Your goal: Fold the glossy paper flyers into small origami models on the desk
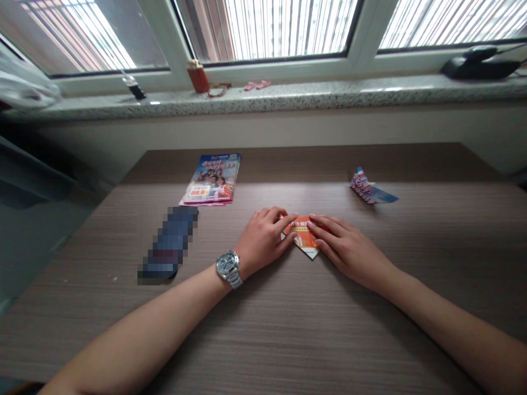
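A small piece of folded paper [303, 236], orange with white lettering and a white-edged point toward me, lies on the table between my hands. My left hand [265, 233], with a silver watch [228, 266] on its wrist, grips the paper's left side, thumb and forefinger on it. From the right, the fingers of my right hand [348, 247] lie close together over the paper's right side and hold it against the tabletop. Both hands cover part of the paper's edges. Farther back on the right sits a folded blue and pink paper shape [368, 189], apart from my hands.
A stack of printed flyers [214, 178] lies at the back left, with a dark pixelated object [168, 247] nearer me. The brown table [272, 334] meets a wall below a granite windowsill [329, 99], which bears a red case [198, 77] and a black device [480, 65].
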